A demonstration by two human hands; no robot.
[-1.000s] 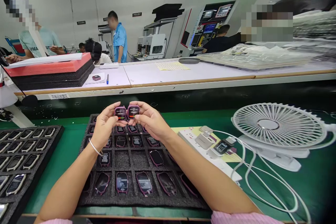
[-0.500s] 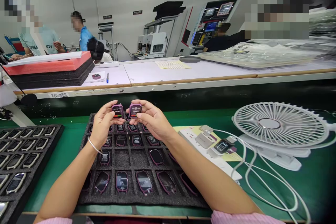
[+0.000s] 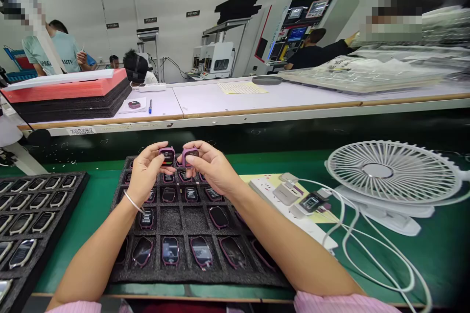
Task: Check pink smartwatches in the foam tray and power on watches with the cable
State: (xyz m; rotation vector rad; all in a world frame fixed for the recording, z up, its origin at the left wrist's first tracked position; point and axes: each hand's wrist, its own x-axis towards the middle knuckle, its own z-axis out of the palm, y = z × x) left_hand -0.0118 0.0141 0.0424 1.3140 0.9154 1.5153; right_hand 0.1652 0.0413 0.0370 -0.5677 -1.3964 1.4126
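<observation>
My left hand (image 3: 147, 168) grips a purple smartwatch case (image 3: 168, 156) between thumb and fingers, its lit screen facing me. A second purple smartwatch case (image 3: 189, 153) is pinched in my right hand (image 3: 209, 164), with the thumb lying over its screen. The two watches are close together, held above the far part of a black foam tray (image 3: 191, 279). Purple watches such as this one (image 3: 170, 253) lie in the tray's compartments, some with lit text on their screens. Two compartments near the middle, including this bare compartment (image 3: 171, 219), hold no watch. My forearms hide parts of the tray.
On the left lies another foam tray (image 3: 40, 239) of light-framed watches. A white power strip (image 3: 312, 230) with chargers and looping white cables (image 3: 348, 239) is at right, beside a white fan (image 3: 392, 171). Behind runs a raised shelf (image 3: 205, 102); several people are beyond it.
Both watches stay in my hands. My right thumb has moved further over its watch's screen, and the left watch has shifted slightly right.
</observation>
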